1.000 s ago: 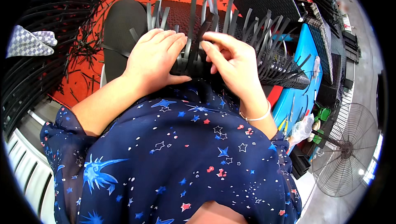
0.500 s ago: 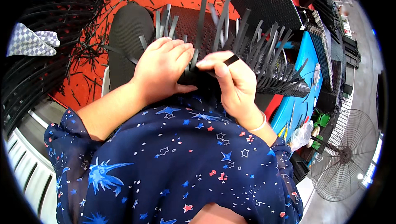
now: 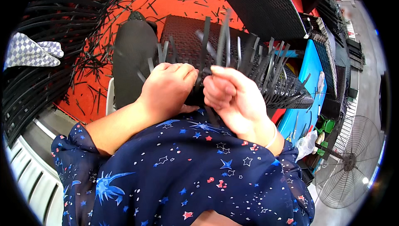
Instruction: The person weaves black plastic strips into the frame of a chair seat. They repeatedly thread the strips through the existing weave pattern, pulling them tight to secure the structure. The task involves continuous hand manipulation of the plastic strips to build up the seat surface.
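A dark woven piece (image 3: 191,26) of flat plastic strips lies across my lap, many loose strip ends standing up along its near side. My left hand (image 3: 169,85) is closed over that near edge, its fingers bent down beside the standing strips; the fingertips are partly hidden. Close to its right, my right hand (image 3: 235,99) is curled, thumb against the fingers, at the base of several upright strips. It appears to pinch a black strip (image 3: 213,116), whose end shows below the fist. The tallest strips between the hands look blurred.
Cut black strips litter the red mat (image 3: 166,3). Long black strips (image 3: 45,26) hang at the left beside a checkered cloth (image 3: 35,51). A blue board (image 3: 309,74), a woven panel (image 3: 259,3) and a floor fan (image 3: 349,162) stand at the right; a white slatted chair (image 3: 33,176) lies lower left.
My right hand has turned and curled into a fist, and the strip over its index finger no longer shows there. My left hand stays at the edge. The whole view has shifted slightly.
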